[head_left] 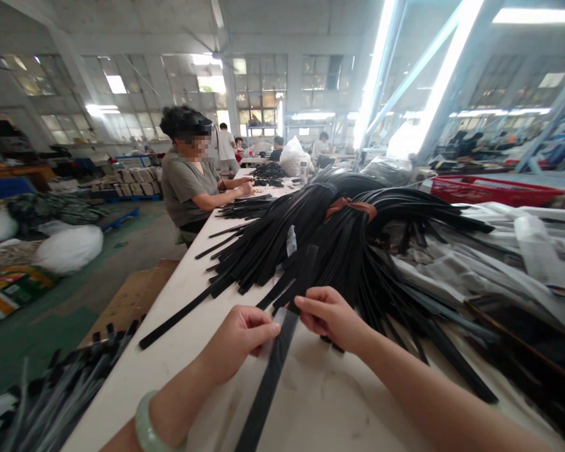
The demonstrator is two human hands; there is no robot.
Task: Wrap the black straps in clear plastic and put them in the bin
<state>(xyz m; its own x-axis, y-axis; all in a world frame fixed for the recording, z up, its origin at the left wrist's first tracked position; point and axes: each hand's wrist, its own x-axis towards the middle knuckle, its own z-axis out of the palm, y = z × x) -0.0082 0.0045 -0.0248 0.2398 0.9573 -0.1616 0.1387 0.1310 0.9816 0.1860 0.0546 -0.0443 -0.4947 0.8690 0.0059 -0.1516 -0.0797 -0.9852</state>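
My left hand [245, 339] is closed in a pinch at the edge of a clear plastic sleeve [288, 321]. A flat black strip [266, 389] runs along the sleeve down to the bottom edge of the view; whether it lies fully inside, I cannot tell. My right hand [332, 317] pinches the black strip near the sleeve's upper end, thumb and forefinger together. Just beyond both hands lies a large heap of black strips [273, 238], part of it gathered by a brown cloth tie [351, 207]. All this is over a pale table [193, 351].
A co-worker [188, 182] stands at the table's left side, hands over the tabletop. Strips in clear sleeves [51, 402] are stacked low at left beside cardboard [132, 295]. White plastic wrapping [456, 263] and a red crate [494, 191] are at right.
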